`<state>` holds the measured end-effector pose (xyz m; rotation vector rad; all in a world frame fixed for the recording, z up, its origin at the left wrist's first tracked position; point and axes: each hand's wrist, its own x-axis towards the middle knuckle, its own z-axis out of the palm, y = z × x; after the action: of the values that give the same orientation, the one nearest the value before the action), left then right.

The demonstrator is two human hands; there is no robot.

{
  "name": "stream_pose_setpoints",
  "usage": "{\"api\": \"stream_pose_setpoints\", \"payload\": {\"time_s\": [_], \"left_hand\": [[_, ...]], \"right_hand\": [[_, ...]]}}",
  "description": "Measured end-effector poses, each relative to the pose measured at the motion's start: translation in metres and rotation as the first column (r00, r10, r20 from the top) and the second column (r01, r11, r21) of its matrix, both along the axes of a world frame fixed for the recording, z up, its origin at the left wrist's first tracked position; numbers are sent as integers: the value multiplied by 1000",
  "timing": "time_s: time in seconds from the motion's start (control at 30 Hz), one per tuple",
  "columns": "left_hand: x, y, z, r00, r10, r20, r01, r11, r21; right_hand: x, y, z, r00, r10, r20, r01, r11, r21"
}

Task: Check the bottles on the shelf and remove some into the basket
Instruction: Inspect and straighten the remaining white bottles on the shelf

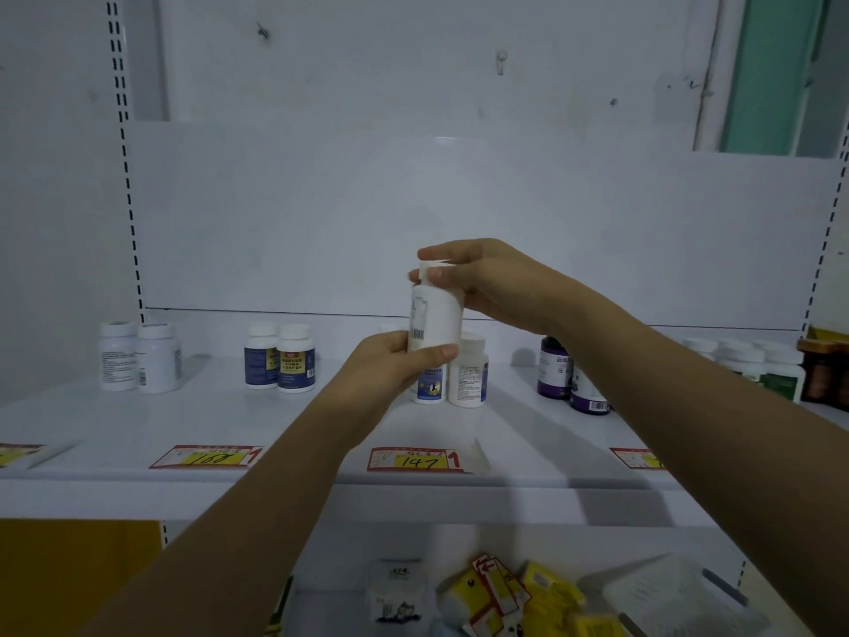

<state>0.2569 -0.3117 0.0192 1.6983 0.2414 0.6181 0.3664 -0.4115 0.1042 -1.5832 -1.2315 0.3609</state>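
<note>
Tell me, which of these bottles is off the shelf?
The plain white bottle, held upright between the left hand at its base and the right hand on its cap. All others stand on the shelf.

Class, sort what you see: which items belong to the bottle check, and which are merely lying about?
Job: white bottle held in left hand and right hand; blue-label bottles; purple bottles; shelf.
Lying about: price tags; yellow packets below.

Two red-and-yellow price tags lie flat at the front edge: one reading 100 (206, 456), one reading 147 (416, 459). Below, yellow packets (551, 590) sit jumbled beside a white box (397, 590). A green panel (776, 71) shows at upper right, behind the white backboard (321, 213).
</note>
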Motion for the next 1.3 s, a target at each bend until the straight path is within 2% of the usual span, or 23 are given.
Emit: {"api": "stream_pose_setpoints", "payload": {"time_s": [0.07,0.17,0.23,0.3,0.47,0.53,0.67,0.87,1.03,1.13,1.3], "left_hand": [[4,-2,-2,995,80,52,-79,997,-14],[6,-5,0,985,141,105,-140,990,-10],[6,-3,2,991,106,77,-107,994,4],[3,-2,3,998,40,40,-40,999,7],[1,4,2,1000,-16,20,15,999,42],[2,3,3,999,21,24,-23,998,56],[3,1,5,992,101,78,-105,994,40],[4,1,5,994,85,67,-90,993,71],[6,1,4,987,115,115,-122,991,52],[8,0,4,980,144,141,-148,989,23],[9,0,4,992,91,84,-98,993,73]], "right_hand": [[-3,2,-2,998,-36,44,37,999,-17],[-6,6,-4,956,-218,198,223,975,-2],[-3,6,-4,963,-232,140,229,973,43],[1,3,-2,983,-175,44,172,983,65],[8,0,-7,998,-11,-57,15,998,59],[6,1,-8,998,-24,-57,27,998,59],[-1,4,-4,984,-165,68,161,985,65],[0,-1,-2,986,-168,26,162,977,136],[1,-1,-4,994,-108,-9,108,988,115],[2,0,-4,989,-149,-7,149,987,52],[-2,-2,-7,992,-109,-66,116,987,111]]}}
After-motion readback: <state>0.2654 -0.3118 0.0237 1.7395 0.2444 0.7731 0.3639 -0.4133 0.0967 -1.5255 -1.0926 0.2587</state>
